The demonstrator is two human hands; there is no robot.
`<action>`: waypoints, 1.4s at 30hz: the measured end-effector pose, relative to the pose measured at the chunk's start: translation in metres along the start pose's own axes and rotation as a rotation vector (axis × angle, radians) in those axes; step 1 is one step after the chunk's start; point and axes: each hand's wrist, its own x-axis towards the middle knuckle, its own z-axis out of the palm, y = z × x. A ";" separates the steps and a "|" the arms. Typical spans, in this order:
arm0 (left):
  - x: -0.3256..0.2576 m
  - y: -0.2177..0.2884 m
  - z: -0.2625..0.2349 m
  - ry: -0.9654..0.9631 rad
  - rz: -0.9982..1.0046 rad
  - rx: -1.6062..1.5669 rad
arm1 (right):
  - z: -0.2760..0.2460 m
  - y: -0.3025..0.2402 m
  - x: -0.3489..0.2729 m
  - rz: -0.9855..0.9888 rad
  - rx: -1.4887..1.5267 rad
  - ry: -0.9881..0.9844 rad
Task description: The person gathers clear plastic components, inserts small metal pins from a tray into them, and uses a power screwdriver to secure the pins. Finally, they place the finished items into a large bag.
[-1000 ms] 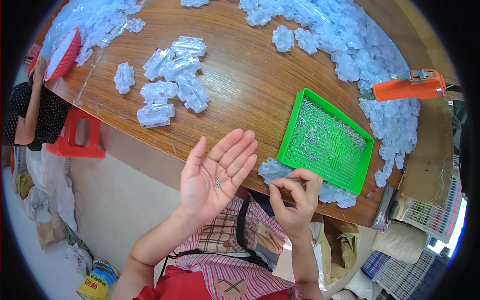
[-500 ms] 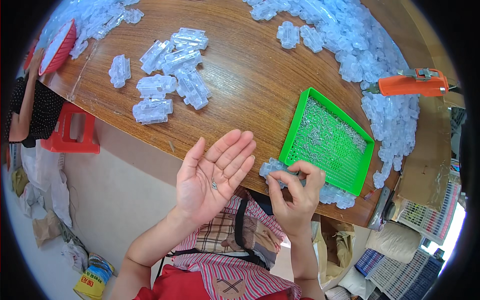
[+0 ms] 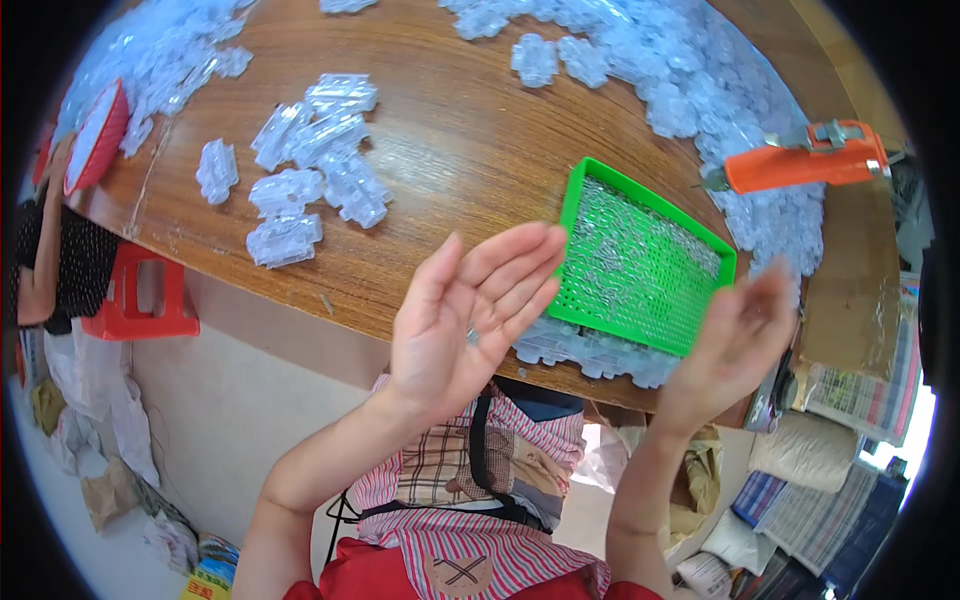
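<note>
My left hand is palm up beside the tray's left end, its fingers stretched out. A few small metal screws lie loose in that palm. My right hand, smeared by motion, is over the tray's near right corner, and its grip cannot be made out. The green perforated tray carries many small screws, heaped along its far side. A row of clear plastic pieces lies along the tray's near edge. Beyond my right hand is an orange electric screwdriver.
Clear plastic pieces are heaped at the back right and far left; several more are grouped at left centre. Another person's arm is by a red basket. A red stool stands beside the wooden table.
My right hand has left the plastic piece at the tray's near edge and swung right, toward the screwdriver. My left hand has shifted right and up, still palm up with the screws.
</note>
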 end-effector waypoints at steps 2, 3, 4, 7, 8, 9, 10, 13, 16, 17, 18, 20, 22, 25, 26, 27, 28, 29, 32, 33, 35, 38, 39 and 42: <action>0.024 -0.008 0.011 -0.030 -0.006 0.119 | 0.004 0.004 0.036 -0.035 0.066 0.130; 0.037 -0.014 0.016 -0.057 -0.013 0.155 | 0.001 0.012 0.055 0.023 0.230 0.143; 0.049 -0.020 0.020 -0.085 -0.020 0.190 | -0.004 0.020 0.073 0.076 0.393 0.159; 0.081 -0.034 0.023 -0.150 -0.033 0.271 | -0.010 0.030 0.110 0.158 0.611 -0.178; 0.089 -0.037 0.025 -0.197 0.018 0.430 | -0.010 0.034 0.112 0.191 0.622 -0.226; 0.095 -0.039 0.027 -0.246 0.074 0.587 | -0.011 0.037 0.114 0.225 0.636 -0.275; 0.098 -0.042 0.029 -0.258 0.114 0.710 | -0.010 0.038 0.116 0.236 0.639 -0.295; 0.110 -0.048 0.029 -0.322 0.204 0.937 | -0.008 0.044 0.113 0.236 0.643 -0.206; 0.113 -0.055 0.026 -0.337 0.274 0.987 | -0.007 0.041 0.109 0.318 0.564 -0.221; 0.114 -0.055 0.024 -0.357 0.264 0.995 | -0.005 0.033 0.107 0.316 0.573 -0.200; 0.115 -0.054 0.022 -0.334 0.293 1.050 | -0.003 0.031 0.105 0.292 0.562 -0.242; 0.115 -0.052 0.022 -0.305 0.318 1.100 | 0.001 0.034 0.102 0.267 0.616 -0.299; 0.115 -0.056 0.025 -0.289 0.331 1.123 | 0.007 0.038 0.099 0.277 0.710 -0.271; 0.118 -0.059 0.023 -0.241 0.396 1.095 | 0.009 0.026 0.099 0.374 0.752 -0.323; 0.115 -0.060 0.025 -0.178 0.332 1.050 | 0.012 0.027 0.095 0.377 0.742 -0.291; 0.115 -0.061 0.026 -0.114 0.268 1.003 | 0.012 0.027 0.094 0.366 0.742 -0.285; 0.117 -0.063 0.028 -0.073 0.311 0.984 | 0.011 0.026 0.094 0.355 0.740 -0.283; 0.119 -0.059 0.029 -0.079 0.318 0.985 | 0.012 0.026 0.092 0.346 0.740 -0.283; 0.123 -0.046 0.033 -0.046 0.237 1.122 | 0.016 0.030 0.086 0.269 0.861 -0.231; 0.123 -0.045 0.037 -0.048 0.245 1.121 | 0.017 0.032 0.084 0.216 0.951 -0.224; 0.121 -0.047 0.048 -0.169 0.395 1.048 | 0.019 0.033 0.080 0.193 0.893 -0.254; 0.113 -0.044 0.076 -0.277 0.585 1.115 | 0.015 0.023 0.081 0.326 0.876 -0.271; 0.108 -0.044 0.090 -0.341 0.577 1.130 | 0.014 0.020 0.080 0.337 0.876 -0.283; 0.092 -0.030 0.125 -0.508 0.583 1.293 | 0.018 0.007 0.076 0.368 0.931 -0.177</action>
